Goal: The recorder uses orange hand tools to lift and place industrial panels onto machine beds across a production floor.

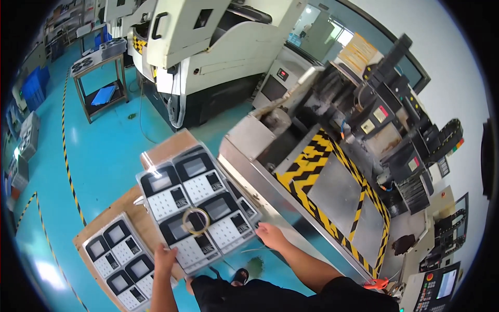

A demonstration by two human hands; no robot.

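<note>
Both my hands hold a stack of flat printed panel sheets (pixel 218 195) in front of me. The top sheet carries several black-and-white panels with grey windows, and a layer below sticks out at the right. My left hand (pixel 165 257) is closed on the near left edge. My right hand (pixel 271 236) grips the right edge near its corner. A yellowish tape roll (pixel 196 232) lies flat on top of the sheet. Left of the stack, a similar panel sheet (pixel 122 255) rests on the wooden board (pixel 99 228). The fingers under the stack are hidden.
At the right, an open machine has a metal bed (pixel 340 200) edged with yellow-black striped tape. A large white machine (pixel 228 62) stands ahead. A side table (pixel 99 65) holding dark parts is at the far left. A control panel (pixel 434 288) stands at the lower right.
</note>
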